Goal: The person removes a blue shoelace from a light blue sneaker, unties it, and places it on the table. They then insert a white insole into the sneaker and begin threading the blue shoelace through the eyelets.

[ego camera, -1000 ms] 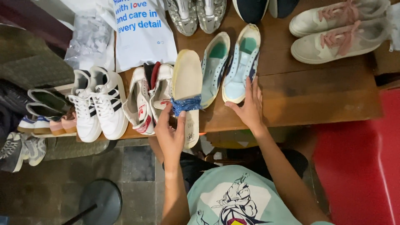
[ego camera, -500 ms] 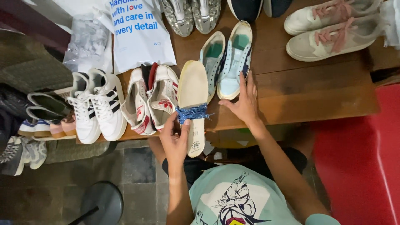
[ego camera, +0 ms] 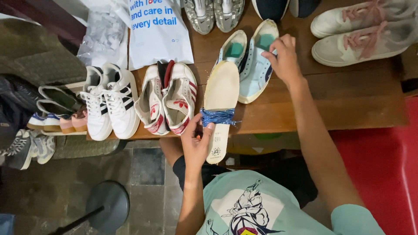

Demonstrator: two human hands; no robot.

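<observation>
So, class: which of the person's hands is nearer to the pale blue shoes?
Right. The right hand rests on the pale blue shoes; the left hand holds the insoles beside them.

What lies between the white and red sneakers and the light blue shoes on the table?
In the head view, cream insoles bound with blue lace, held by the left hand.

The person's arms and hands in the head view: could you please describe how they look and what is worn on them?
Both the left hand and the right hand are bare: no gloves, rings or watch visible. The forearms are uncovered; a short pale turquoise T-shirt sleeve covers the right upper arm.
</observation>
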